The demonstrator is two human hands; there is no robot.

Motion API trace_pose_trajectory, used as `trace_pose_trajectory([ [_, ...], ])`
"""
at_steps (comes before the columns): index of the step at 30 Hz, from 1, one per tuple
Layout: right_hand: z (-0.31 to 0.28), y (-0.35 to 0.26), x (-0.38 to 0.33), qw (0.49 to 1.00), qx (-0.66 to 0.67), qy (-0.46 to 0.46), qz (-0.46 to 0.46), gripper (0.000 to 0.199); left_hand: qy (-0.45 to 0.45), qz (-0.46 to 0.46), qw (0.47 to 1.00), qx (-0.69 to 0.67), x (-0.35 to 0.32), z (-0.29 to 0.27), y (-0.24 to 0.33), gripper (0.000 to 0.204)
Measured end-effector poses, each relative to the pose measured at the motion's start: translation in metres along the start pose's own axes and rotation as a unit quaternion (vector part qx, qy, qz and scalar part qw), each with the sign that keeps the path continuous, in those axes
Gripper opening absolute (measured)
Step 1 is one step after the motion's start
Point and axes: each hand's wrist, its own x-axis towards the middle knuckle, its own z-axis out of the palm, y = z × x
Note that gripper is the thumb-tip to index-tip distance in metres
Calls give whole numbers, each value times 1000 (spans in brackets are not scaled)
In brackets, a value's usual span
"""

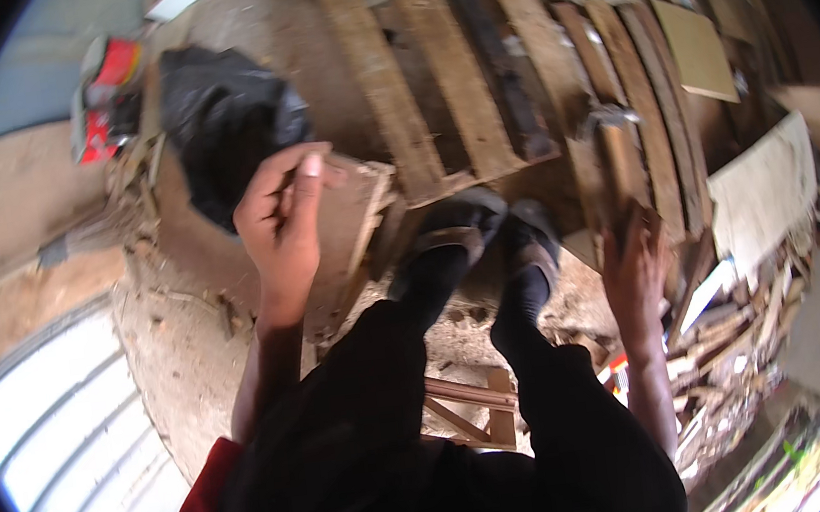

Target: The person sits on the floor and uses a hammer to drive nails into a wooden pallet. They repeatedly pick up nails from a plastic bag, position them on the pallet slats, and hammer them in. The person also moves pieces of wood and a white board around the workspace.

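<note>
Hammer sits toward 2 o'clock, with your right hand wrapped round its handle. Your left hand, near 10 o'clock, has its thumb and finger pinched; I can't tell if they hold something small. Your shoes are right by the wooden slats at 12 o'clock. If your grip slips, the hammer could drop and hurt your feet.

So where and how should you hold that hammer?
I'd take the hammer by the near end of its wooden handle, coming from the picture's lower side, where the right hand is. The handle points back that way, with the metal head farthest away.
</note>
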Motion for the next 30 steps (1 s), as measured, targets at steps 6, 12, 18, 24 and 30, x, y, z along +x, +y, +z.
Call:
trace_pose_trajectory([
  [6, -35, -40, 14, 986, 114, 29, -116, 63, 96, 173, 905, 376, -8, -53, -36, 28],
  [12, -88, -113, 37, 892, 141, -42, -427, 63, 50, 114, 954, 273, -20, -23, -26, 21],
  [18, -64, -215, 84, 784, 275, -30, -556, 34, -36, 88, 950, 296, -46, -33, -16, 23],
  [24, 5, -255, 104, 802, 393, -63, -446, 29, -21, 65, 982, 177, -60, -63, -19, 24],
  [30, 15, -248, 107, 790, 414, -129, -434, 52, 68, -8, 968, 240, -41, -63, -38, 26],
])
